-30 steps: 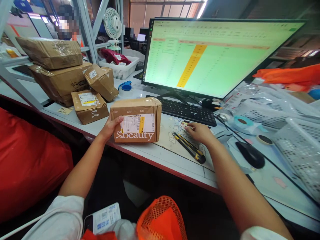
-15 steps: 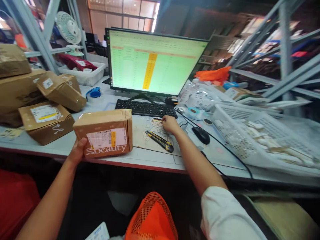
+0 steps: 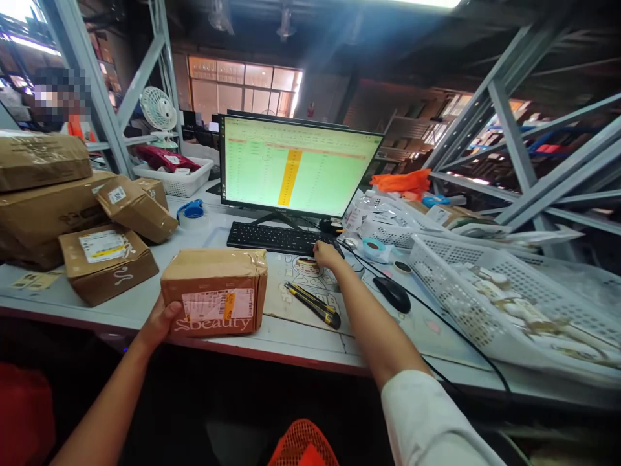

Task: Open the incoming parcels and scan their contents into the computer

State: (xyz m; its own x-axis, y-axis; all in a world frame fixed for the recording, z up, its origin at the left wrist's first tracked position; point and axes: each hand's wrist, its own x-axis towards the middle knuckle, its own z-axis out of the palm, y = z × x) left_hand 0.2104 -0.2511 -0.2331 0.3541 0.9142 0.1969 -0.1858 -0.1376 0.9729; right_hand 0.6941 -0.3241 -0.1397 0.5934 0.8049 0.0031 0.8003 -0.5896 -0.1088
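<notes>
At the front edge of the white desk [image 3: 295,341], the rectangular cardboard box [image 3: 213,285] is being gripped at its left end by the left hand [image 3: 158,320], the thumb being pressed beside the paper label [image 3: 204,305]. The slim black-and-yellow cutter [image 3: 313,305] is being supported by the printed mat [image 3: 275,299]. The right hand [image 3: 326,255], earlier over the mat, is now being held at the black keyboard [image 3: 272,238]'s right end; whether anything is being pinched cannot be told.

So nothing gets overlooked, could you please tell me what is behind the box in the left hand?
Behind the box, the keyboard and, farther back, the monitor show. The box hides the desk right behind it.
</notes>
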